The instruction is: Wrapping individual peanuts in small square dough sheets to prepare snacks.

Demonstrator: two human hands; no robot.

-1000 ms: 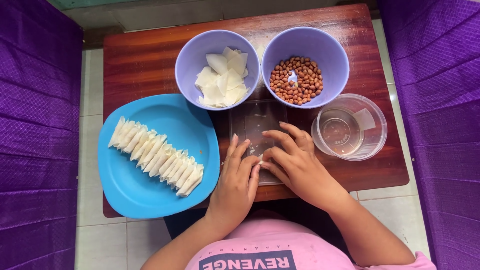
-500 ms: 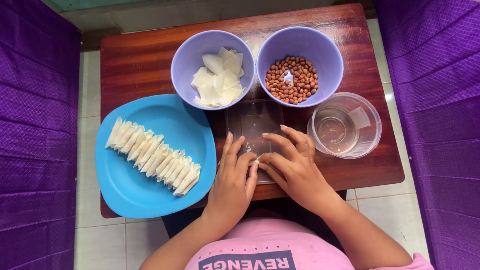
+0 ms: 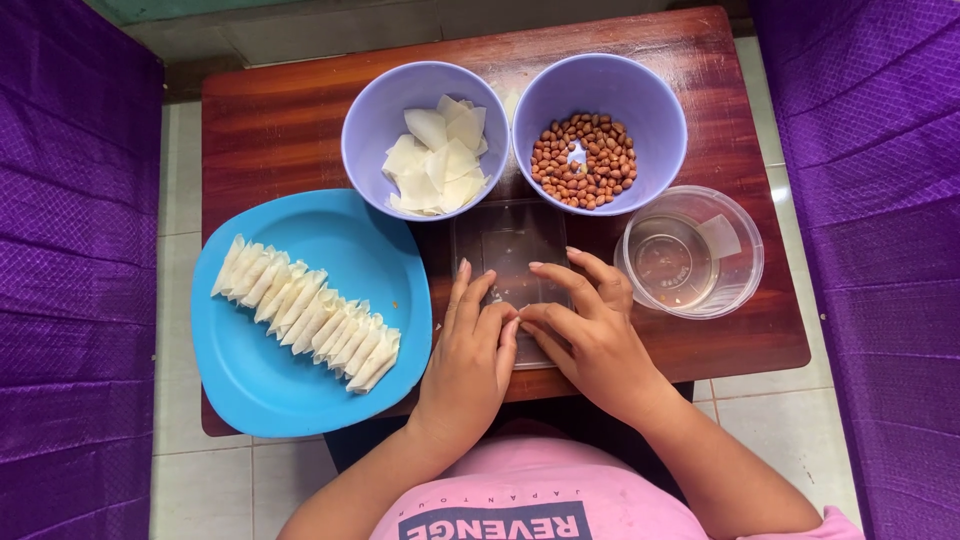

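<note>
My left hand (image 3: 470, 352) and my right hand (image 3: 585, 330) rest side by side on a clear flat plastic lid (image 3: 510, 245) at the front middle of the wooden table (image 3: 280, 120). Their fingertips meet over something small that the fingers hide. Behind the lid stand two lilac bowls: the left bowl (image 3: 372, 125) holds white wrapper pieces (image 3: 438, 155), the right bowl (image 3: 650, 105) holds brown peanuts (image 3: 585, 162). To the left, a blue plate (image 3: 330, 240) carries a diagonal row of several folded white parcels (image 3: 305, 312).
A clear round plastic tub (image 3: 690, 252) with a little water stands right of my right hand. Purple cloth (image 3: 70, 250) hangs on both sides of the table. Pale floor tiles (image 3: 770, 400) show past the table's edges.
Both hands stay pressed together on the lid; the fingers shift only slightly. The camera view has drifted a little.
</note>
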